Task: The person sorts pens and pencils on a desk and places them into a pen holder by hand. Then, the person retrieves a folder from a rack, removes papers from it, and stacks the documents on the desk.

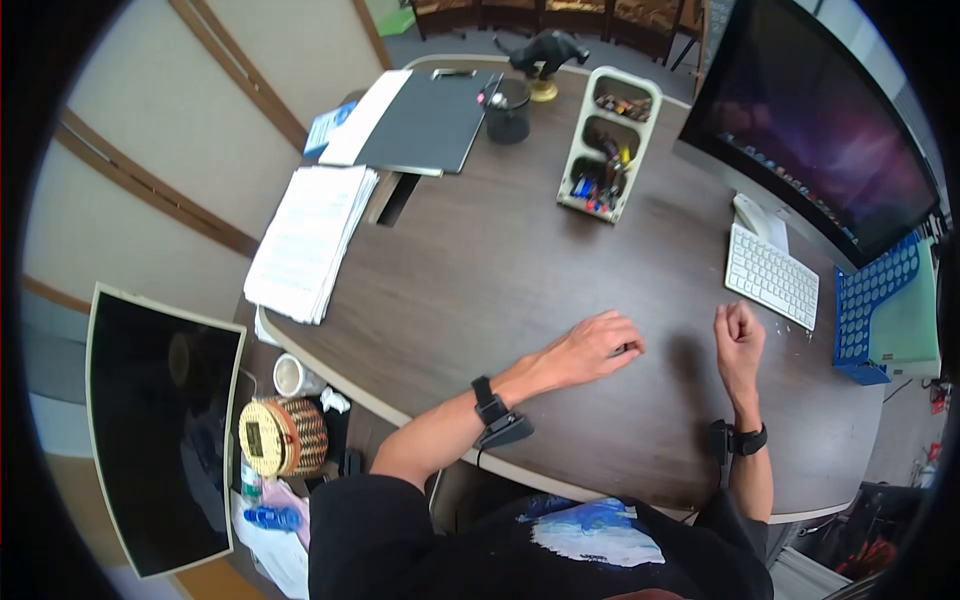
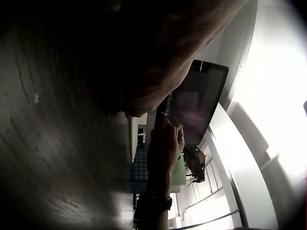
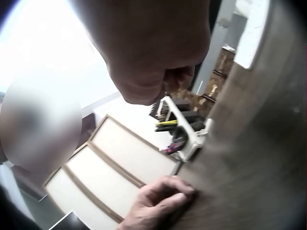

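Note:
In the head view the left hand (image 1: pixel 598 348) is over the front middle of the desk (image 1: pixel 470 270), its fingers loosely bent and no object visible in them. The right wrist view shows that same left hand (image 3: pixel 156 203) low by the desk surface, thumb and fingers apart. The right hand (image 1: pixel 740 338) is to its right, just in front of the white keyboard (image 1: pixel 772 276), with its fingers curled in. Seen close in the right wrist view, the right hand (image 3: pixel 153 76) is dark, and no held object can be made out.
A pen organizer (image 1: pixel 610 145), a mesh cup (image 1: pixel 508 112) and a cat figurine (image 1: pixel 545 55) stand at the back. Papers (image 1: pixel 310 240) and a clipboard (image 1: pixel 430 120) lie left. A monitor (image 1: pixel 810 130) and blue file tray (image 1: pixel 862 320) are right; a woven basket (image 1: pixel 300 437) is lower left.

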`<action>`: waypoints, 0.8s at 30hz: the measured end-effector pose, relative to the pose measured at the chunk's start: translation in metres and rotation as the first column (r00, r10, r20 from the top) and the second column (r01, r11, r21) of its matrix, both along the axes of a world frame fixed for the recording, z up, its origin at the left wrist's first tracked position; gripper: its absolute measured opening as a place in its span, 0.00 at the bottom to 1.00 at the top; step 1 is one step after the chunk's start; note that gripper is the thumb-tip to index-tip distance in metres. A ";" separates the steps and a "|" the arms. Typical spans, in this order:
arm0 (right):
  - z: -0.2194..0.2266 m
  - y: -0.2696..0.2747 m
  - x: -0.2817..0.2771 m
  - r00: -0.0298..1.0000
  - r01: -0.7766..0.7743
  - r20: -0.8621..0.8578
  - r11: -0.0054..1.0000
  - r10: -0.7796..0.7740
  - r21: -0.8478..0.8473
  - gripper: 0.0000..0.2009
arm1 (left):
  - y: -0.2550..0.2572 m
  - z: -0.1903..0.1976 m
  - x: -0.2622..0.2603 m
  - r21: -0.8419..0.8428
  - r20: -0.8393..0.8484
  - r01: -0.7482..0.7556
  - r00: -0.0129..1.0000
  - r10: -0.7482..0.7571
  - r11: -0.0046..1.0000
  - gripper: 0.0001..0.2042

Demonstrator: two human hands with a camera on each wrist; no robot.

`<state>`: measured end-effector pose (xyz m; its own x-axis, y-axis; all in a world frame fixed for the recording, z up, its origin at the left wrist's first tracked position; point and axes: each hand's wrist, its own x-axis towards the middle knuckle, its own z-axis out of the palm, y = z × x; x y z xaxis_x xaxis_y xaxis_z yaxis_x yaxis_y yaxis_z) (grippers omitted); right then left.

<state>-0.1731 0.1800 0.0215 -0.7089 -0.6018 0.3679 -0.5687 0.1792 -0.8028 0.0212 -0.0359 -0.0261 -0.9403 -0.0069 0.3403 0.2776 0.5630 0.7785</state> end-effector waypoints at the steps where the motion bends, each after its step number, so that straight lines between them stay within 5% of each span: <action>1: -0.018 0.007 -0.008 1.000 0.017 -0.014 0.999 -0.017 -0.029 0.22 | 0.000 0.004 0.000 0.004 0.020 -0.003 1.000 0.003 1.000 0.06; 6: -0.046 0.022 -0.020 0.977 0.056 0.205 0.998 -0.054 -0.002 0.24 | 0.001 0.015 0.000 0.018 0.135 -0.019 0.991 0.016 1.000 0.08; 24: -0.042 0.028 -0.019 0.985 -0.017 0.168 0.997 0.028 -0.069 0.20 | 0.025 0.028 -0.009 -0.012 0.159 -0.239 0.958 0.238 0.971 0.06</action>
